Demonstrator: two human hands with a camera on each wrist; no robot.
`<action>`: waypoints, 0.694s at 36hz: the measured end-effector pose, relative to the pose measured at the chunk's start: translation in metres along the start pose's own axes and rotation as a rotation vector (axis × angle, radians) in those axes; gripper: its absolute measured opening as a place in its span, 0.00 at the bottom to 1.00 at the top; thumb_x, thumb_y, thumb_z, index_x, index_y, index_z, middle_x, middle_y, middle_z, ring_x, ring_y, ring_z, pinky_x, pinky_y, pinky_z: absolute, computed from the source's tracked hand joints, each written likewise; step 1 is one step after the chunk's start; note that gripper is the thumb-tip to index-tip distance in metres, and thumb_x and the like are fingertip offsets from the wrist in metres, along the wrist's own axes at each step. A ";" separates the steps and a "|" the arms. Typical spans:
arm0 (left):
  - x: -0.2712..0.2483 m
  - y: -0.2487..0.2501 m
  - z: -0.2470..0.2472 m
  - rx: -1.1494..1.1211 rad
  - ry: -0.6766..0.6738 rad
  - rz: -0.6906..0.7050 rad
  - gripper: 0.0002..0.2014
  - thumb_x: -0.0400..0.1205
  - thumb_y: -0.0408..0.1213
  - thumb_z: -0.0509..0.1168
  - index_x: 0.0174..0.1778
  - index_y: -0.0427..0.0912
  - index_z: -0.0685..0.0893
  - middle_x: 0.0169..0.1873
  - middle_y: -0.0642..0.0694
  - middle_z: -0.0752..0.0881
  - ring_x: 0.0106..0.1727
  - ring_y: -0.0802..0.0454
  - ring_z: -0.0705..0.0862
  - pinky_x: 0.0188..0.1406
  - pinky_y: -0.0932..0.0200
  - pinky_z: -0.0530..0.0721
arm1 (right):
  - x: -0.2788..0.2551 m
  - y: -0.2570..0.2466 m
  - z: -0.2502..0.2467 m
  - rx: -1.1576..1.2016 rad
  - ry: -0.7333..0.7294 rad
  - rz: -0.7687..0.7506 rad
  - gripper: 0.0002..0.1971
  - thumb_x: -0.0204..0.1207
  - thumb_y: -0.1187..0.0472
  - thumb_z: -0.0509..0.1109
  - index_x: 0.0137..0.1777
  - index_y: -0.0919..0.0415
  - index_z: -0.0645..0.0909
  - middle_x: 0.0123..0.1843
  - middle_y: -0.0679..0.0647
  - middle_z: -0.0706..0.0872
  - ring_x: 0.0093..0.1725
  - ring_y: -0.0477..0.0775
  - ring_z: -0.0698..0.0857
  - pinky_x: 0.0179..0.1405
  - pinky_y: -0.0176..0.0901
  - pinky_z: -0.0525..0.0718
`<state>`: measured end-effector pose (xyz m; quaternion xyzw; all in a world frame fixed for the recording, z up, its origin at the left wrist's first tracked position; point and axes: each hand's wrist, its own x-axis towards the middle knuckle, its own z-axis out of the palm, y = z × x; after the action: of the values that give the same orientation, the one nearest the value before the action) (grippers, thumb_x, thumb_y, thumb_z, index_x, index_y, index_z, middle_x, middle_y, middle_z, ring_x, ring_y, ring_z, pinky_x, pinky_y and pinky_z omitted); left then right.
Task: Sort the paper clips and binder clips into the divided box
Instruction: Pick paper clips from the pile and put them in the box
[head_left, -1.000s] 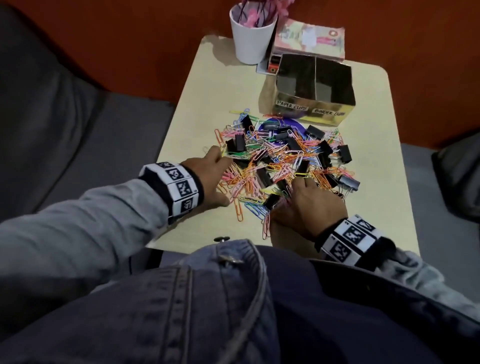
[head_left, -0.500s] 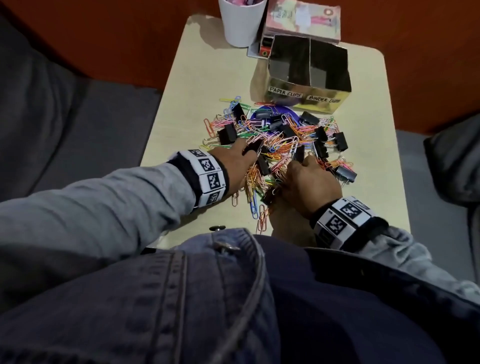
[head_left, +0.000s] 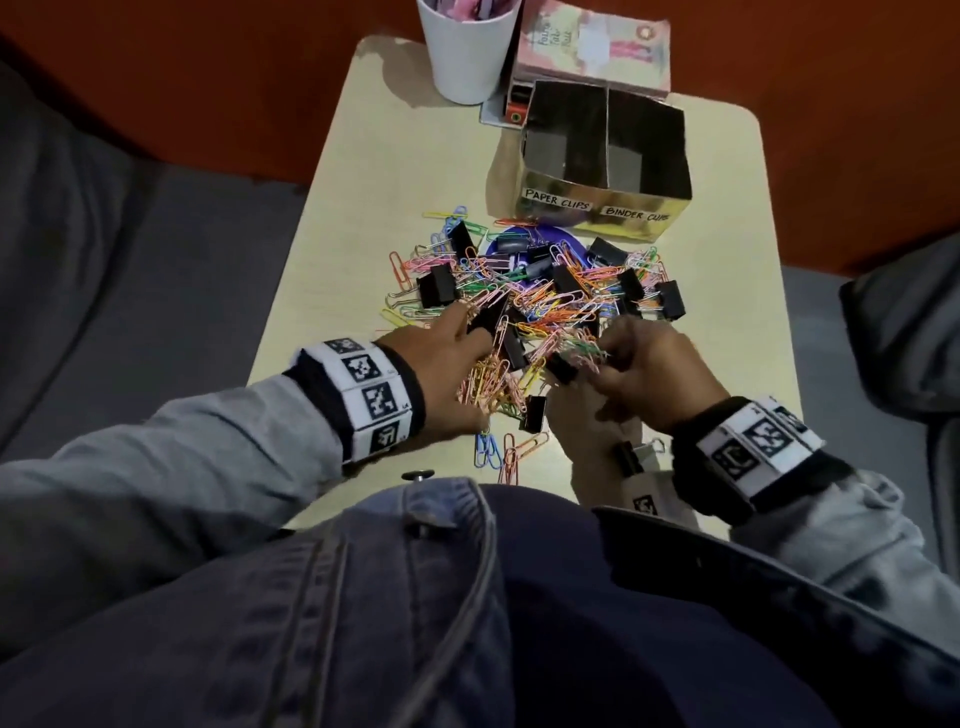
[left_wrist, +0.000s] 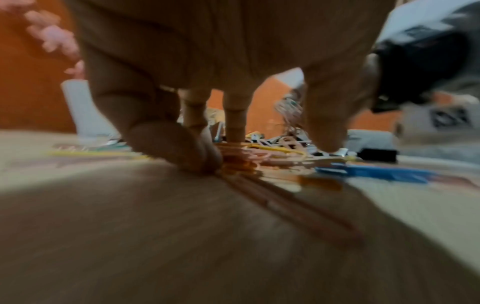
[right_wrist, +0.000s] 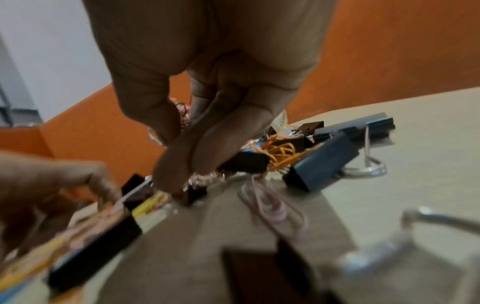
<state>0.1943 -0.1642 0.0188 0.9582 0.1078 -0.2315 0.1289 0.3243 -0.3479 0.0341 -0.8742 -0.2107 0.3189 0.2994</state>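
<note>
Paper clips (head_left: 576, 351) bunched, seemingly pinched, in right hand (head_left: 649, 369).

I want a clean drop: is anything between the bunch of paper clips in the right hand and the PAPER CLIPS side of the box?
Nothing tall. Between the right hand with its paper clips and the open left compartment of the divided box lies only the flat mixed pile, which a lifted hand should clear.

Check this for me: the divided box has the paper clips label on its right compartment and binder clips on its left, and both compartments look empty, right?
Not quite. In the head view the divided box has its paper clips label on the left compartment and its binder clips label on the right. Both compartments do look empty.
</note>
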 end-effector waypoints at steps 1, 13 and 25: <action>-0.001 0.001 0.001 0.024 -0.009 0.008 0.35 0.71 0.62 0.69 0.70 0.53 0.64 0.66 0.46 0.63 0.42 0.45 0.77 0.40 0.55 0.80 | 0.001 0.000 -0.004 0.067 -0.019 0.009 0.14 0.73 0.74 0.72 0.38 0.56 0.72 0.29 0.56 0.83 0.22 0.57 0.87 0.26 0.55 0.84; 0.016 0.014 -0.002 0.077 -0.025 0.037 0.23 0.82 0.30 0.58 0.73 0.46 0.64 0.67 0.36 0.64 0.25 0.48 0.69 0.29 0.53 0.73 | 0.011 -0.018 -0.031 0.302 -0.066 -0.083 0.13 0.73 0.75 0.73 0.35 0.60 0.73 0.35 0.62 0.86 0.31 0.64 0.89 0.39 0.70 0.86; 0.021 0.014 -0.007 0.012 -0.067 0.038 0.15 0.82 0.28 0.55 0.64 0.43 0.71 0.60 0.37 0.69 0.36 0.43 0.77 0.34 0.52 0.80 | 0.115 -0.111 -0.059 0.183 0.230 -0.115 0.06 0.77 0.67 0.70 0.51 0.63 0.76 0.39 0.65 0.89 0.29 0.59 0.91 0.30 0.60 0.90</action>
<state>0.2190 -0.1720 0.0180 0.9526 0.0840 -0.2615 0.1310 0.4262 -0.2250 0.0940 -0.8605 -0.1947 0.2167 0.4179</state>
